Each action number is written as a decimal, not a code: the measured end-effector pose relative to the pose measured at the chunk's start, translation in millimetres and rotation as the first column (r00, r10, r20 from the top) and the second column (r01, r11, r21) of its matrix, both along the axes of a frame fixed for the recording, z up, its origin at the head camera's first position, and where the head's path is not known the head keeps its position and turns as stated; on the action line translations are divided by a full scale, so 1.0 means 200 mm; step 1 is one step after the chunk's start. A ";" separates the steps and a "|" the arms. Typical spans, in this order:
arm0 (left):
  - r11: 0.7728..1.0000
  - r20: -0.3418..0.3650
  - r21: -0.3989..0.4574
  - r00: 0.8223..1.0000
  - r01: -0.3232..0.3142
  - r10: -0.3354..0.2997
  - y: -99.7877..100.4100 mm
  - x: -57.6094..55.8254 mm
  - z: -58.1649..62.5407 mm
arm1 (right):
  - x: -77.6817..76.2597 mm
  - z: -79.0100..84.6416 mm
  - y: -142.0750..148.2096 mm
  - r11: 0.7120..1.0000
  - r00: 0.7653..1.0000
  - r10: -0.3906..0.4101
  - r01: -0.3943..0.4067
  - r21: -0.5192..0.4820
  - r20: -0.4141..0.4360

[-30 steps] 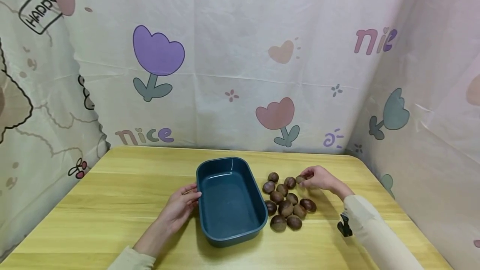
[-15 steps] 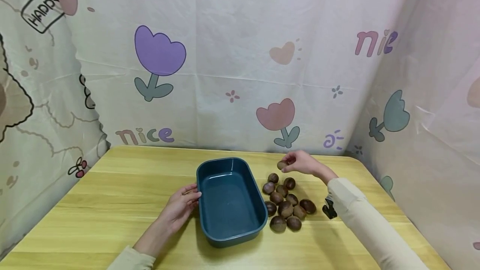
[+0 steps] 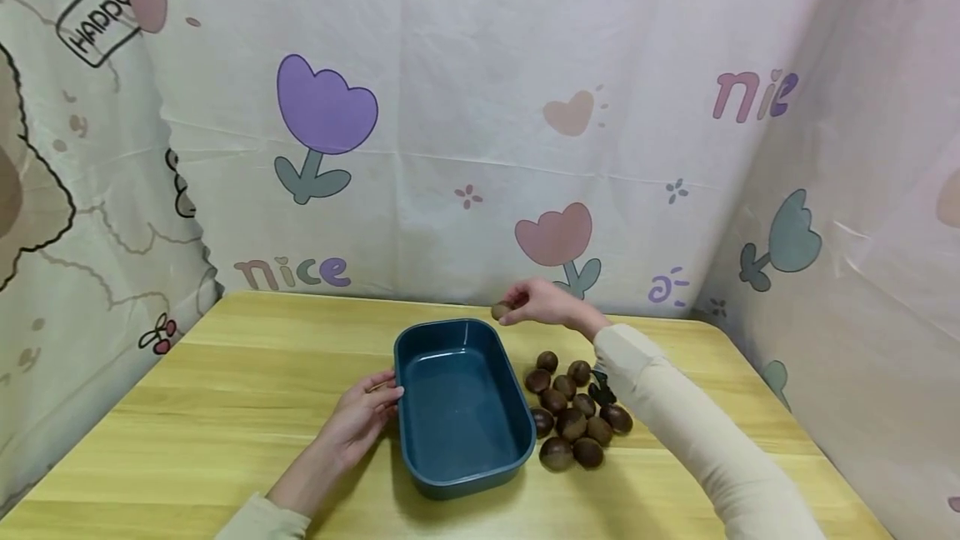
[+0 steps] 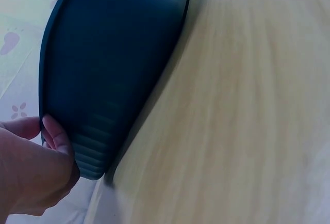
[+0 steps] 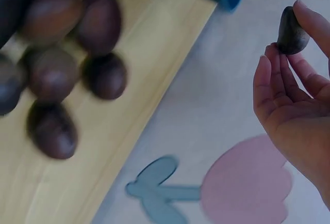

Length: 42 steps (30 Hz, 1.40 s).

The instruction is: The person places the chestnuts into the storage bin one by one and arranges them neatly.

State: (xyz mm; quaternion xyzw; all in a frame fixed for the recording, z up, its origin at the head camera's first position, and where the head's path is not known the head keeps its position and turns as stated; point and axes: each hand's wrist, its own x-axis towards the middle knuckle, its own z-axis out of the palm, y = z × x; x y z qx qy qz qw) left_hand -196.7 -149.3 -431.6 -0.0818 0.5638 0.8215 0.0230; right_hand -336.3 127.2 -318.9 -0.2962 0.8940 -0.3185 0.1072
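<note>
A deep blue rectangular baking dish (image 3: 461,407) lies on the table with nothing inside it. My left hand (image 3: 362,417) pinches its left rim between thumb and fingers; the left wrist view shows this hand (image 4: 38,167) against the ridged end of the dish (image 4: 113,69). Past the dish's far right corner, raised over the table, my right hand (image 3: 542,303) holds a chestnut (image 3: 502,311) by the fingertips. In the right wrist view the same chestnut (image 5: 292,32) sits between thumb and fingers of the right hand (image 5: 296,97). A group of loose chestnuts (image 3: 572,423) lies right of the dish.
The wooden table (image 3: 225,423) ends at a printed cloth backdrop (image 3: 450,107) behind and at both sides. Several chestnuts (image 5: 51,74) appear blurred near the table edge in the right wrist view. A small black object (image 3: 602,390) is attached under the right sleeve.
My right hand has picked up one chestnut from the back of the group and carried it left, to above the dish's far right corner. My left hand and the dish stay put.
</note>
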 end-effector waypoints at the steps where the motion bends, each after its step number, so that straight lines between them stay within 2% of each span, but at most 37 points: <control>1: 1.000 -0.003 -0.001 1.000 0.003 -0.003 0.00 0.00 0.00 | 0.00 0.01 -0.04 1.000 1.000 0.002 -0.002 -0.002 0.001; 5: 1.000 -0.010 0.001 1.000 0.012 -0.012 0.00 0.00 0.00 | 0.01 0.02 -0.16 1.000 1.000 0.020 -0.020 -0.002 0.008; 14: 1.000 -0.004 0.002 1.000 0.026 -0.026 0.00 0.00 0.00 | 0.03 -0.01 -0.36 0.998 0.998 0.066 -0.066 0.007 0.016; 22: 1.000 0.020 0.008 0.999 0.025 -0.025 -0.02 0.00 0.01 | 0.05 -0.06 -0.48 0.999 0.999 0.031 -0.030 -0.021 0.027; 26: 0.999 0.015 0.014 0.999 0.029 -0.029 -0.02 0.00 0.01 | 0.06 -0.11 -0.53 0.997 0.997 0.039 -0.034 -0.070 0.070; 32: 0.999 0.017 0.023 0.999 0.034 -0.034 -0.01 0.00 0.02 | 0.07 -0.22 -0.58 0.996 0.993 0.069 -0.064 -0.059 0.096; 42: 0.999 0.015 0.024 0.999 0.041 -0.041 0.00 -0.01 0.02 | 0.06 -0.34 -0.64 0.999 0.992 0.025 -0.022 -0.023 0.124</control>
